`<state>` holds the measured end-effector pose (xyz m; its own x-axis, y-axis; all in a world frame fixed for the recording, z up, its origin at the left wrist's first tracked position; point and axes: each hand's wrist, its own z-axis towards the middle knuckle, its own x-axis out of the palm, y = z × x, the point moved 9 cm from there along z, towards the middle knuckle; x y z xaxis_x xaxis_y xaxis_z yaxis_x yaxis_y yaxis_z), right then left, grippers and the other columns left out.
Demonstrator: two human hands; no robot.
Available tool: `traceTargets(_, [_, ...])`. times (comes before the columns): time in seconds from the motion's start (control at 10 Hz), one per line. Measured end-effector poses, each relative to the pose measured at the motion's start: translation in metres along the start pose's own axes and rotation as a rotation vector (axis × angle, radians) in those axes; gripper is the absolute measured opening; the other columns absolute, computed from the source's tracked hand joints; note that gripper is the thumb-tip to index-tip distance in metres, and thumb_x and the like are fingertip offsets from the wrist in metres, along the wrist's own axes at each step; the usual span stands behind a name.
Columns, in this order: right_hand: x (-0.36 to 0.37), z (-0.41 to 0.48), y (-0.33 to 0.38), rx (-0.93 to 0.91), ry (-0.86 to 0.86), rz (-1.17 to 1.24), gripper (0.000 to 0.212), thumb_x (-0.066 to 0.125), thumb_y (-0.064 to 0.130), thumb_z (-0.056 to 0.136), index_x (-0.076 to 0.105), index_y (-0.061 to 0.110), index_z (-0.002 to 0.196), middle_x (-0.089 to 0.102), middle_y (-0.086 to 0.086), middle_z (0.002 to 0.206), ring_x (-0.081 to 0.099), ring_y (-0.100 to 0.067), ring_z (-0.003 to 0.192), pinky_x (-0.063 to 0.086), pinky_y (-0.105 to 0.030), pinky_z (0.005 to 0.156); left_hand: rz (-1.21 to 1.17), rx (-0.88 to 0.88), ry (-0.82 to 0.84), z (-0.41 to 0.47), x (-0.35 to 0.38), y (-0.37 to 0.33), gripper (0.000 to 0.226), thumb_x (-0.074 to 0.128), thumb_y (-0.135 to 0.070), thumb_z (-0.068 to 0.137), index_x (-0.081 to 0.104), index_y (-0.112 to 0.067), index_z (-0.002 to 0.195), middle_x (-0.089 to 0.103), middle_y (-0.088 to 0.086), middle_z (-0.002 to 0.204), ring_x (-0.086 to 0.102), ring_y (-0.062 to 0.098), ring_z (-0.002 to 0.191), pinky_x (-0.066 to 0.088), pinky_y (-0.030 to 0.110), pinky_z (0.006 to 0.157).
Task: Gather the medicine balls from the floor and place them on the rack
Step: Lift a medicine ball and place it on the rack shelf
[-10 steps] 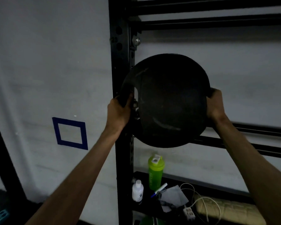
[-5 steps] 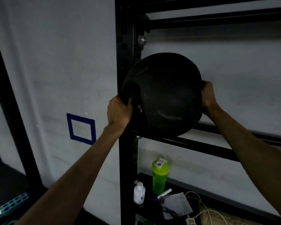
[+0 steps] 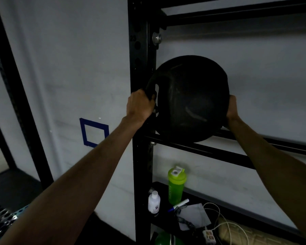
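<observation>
A black medicine ball (image 3: 191,98) with built-in side handles rests low on the two black rails of the rack (image 3: 210,152), close to the rack's left upright (image 3: 141,68). My left hand (image 3: 140,105) grips the ball's left handle, fingers curled round it. My right hand (image 3: 232,108) holds the ball's right side; its fingers are hidden behind the ball.
On the lower shelf stand a green shaker bottle (image 3: 176,184) and a small white bottle (image 3: 154,203), with a marker, paper and white cables beside them. A blue tape square (image 3: 94,132) marks the white wall. Another black upright (image 3: 19,96) leans at left.
The ball has come down onto the rack rails and sits closer to the wall. Both hands have kept their hold on its sides.
</observation>
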<state>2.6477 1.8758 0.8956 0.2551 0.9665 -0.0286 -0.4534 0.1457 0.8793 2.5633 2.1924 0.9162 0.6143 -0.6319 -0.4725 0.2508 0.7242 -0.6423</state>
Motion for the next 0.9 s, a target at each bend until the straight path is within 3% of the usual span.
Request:
traceTargets(0.1, [-0.002, 0.004, -0.021, 0.095, 0.015, -0.092, 0.028, 0.043, 0.017, 0.092, 0.043, 0.024, 0.065, 0.050, 0.006, 0.068, 0.047, -0.012, 0.065, 0.042, -0.026, 0.063, 0.019, -0.045, 0.055, 0.012, 0.010, 0.003, 0.046, 0.057, -0.024, 0.099, 0.044, -0.014, 0.056, 0.051, 0.000, 0.060, 0.046, 0.010, 0.050, 0.032, 0.024, 0.044])
traceTargets(0.2, [-0.004, 0.016, -0.038, 0.166, 0.021, -0.152, 0.027, 0.043, 0.015, 0.100, 0.044, 0.023, 0.074, 0.050, 0.001, 0.080, 0.052, -0.021, 0.079, 0.046, -0.034, 0.074, 0.035, -0.086, 0.044, 0.017, 0.018, 0.010, 0.043, 0.057, -0.022, 0.099, 0.047, -0.013, 0.058, 0.053, 0.000, 0.062, 0.047, 0.011, 0.052, 0.032, 0.025, 0.045])
traceTargets(0.3, [0.012, 0.013, -0.032, 0.213, 0.070, -0.071, 0.038, 0.045, 0.007, 0.095, 0.034, 0.026, 0.064, 0.039, 0.002, 0.069, 0.036, -0.014, 0.062, 0.030, -0.029, 0.058, 0.073, -0.119, 0.011, 0.019, 0.026, 0.020, 0.042, 0.057, -0.019, 0.098, 0.046, -0.013, 0.058, 0.057, 0.004, 0.068, 0.052, 0.016, 0.056, 0.036, 0.025, 0.049])
traceTargets(0.6, [0.019, 0.023, -0.050, 0.231, 0.108, -0.035, 0.051, 0.034, -0.006, 0.100, 0.031, 0.027, 0.061, 0.033, 0.002, 0.064, 0.027, -0.011, 0.059, 0.023, -0.028, 0.058, 0.028, -0.131, -0.047, 0.022, 0.031, 0.027, 0.035, 0.062, -0.027, 0.097, 0.053, -0.009, 0.068, 0.057, 0.005, 0.067, 0.058, 0.020, 0.058, 0.039, 0.025, 0.050])
traceTargets(0.7, [0.015, 0.009, -0.045, 0.244, 0.113, -0.044, 0.039, 0.038, 0.001, 0.103, 0.049, 0.019, 0.069, 0.049, -0.001, 0.073, 0.042, -0.012, 0.064, 0.038, -0.023, 0.061, -0.020, -0.181, -0.006, 0.014, 0.029, 0.029, 0.036, 0.059, -0.036, 0.097, 0.062, -0.001, 0.105, 0.065, 0.010, 0.089, 0.066, 0.029, 0.082, 0.052, 0.034, 0.066])
traceTargets(0.8, [0.005, -0.015, -0.044, 0.258, 0.155, -0.123, 0.026, 0.043, 0.013, 0.105, 0.058, 0.007, 0.125, 0.063, -0.006, 0.107, 0.060, -0.020, 0.087, 0.052, -0.028, 0.076, -0.084, -0.189, 0.056, -0.011, 0.028, 0.027, 0.051, 0.051, -0.046, 0.099, 0.055, -0.005, 0.128, 0.066, 0.012, 0.112, 0.065, 0.030, 0.100, 0.054, 0.039, 0.086])
traceTargets(0.9, [-0.012, -0.040, -0.035, 0.237, 0.143, -0.226, 0.037, 0.047, 0.018, 0.104, 0.051, 0.008, 0.139, 0.064, -0.008, 0.122, 0.065, -0.024, 0.098, 0.056, -0.033, 0.083, -0.148, -0.184, 0.065, -0.035, 0.027, 0.028, 0.054, 0.045, -0.052, 0.100, 0.053, -0.007, 0.129, 0.064, 0.008, 0.111, 0.063, 0.026, 0.100, 0.053, 0.037, 0.087])
